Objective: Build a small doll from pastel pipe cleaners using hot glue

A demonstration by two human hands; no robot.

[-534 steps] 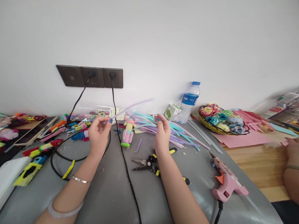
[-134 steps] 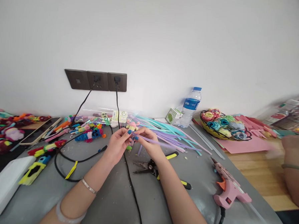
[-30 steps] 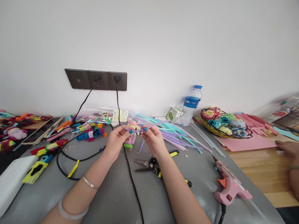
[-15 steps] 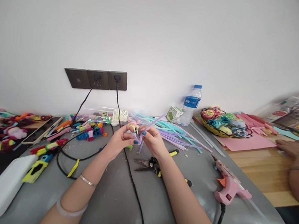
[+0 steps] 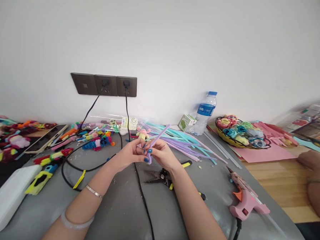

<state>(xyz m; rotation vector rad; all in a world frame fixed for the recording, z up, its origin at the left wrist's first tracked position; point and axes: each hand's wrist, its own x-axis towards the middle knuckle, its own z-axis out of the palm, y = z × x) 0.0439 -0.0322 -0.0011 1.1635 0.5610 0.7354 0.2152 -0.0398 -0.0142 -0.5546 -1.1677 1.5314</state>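
Observation:
A purple pipe cleaner point(image 5: 160, 134) is pinched between the fingers of both my hands, bent, with one end sticking up to the right. My left hand point(image 5: 131, 153) closes on its lower part, and my right hand point(image 5: 162, 155) grips it beside the left, fingertips close together. Just behind my fingers is a small pink and yellow figure point(image 5: 143, 134), partly hidden. Purple, teal and pink pipe cleaners point(image 5: 187, 141) lie in a pile behind my right hand. Pliers point(image 5: 162, 175) with black and yellow handles lie below it, partly covered by my right forearm.
At right lie a pink glue gun point(image 5: 245, 199) and a basket of flowers point(image 5: 239, 133). A water bottle point(image 5: 204, 113) and small box point(image 5: 187, 123) stand by the wall. Colourful pipe-cleaner pieces point(image 5: 98, 142), a black cable point(image 5: 145, 201) and a white case point(image 5: 9, 198) are leftward. Another person's hand point(image 5: 310, 160) rests far right.
My hands have come closer together, with the fingertips overlapping. The pipe cleaner's raised end has dropped lower and shifted left. The other person's hand has moved slightly.

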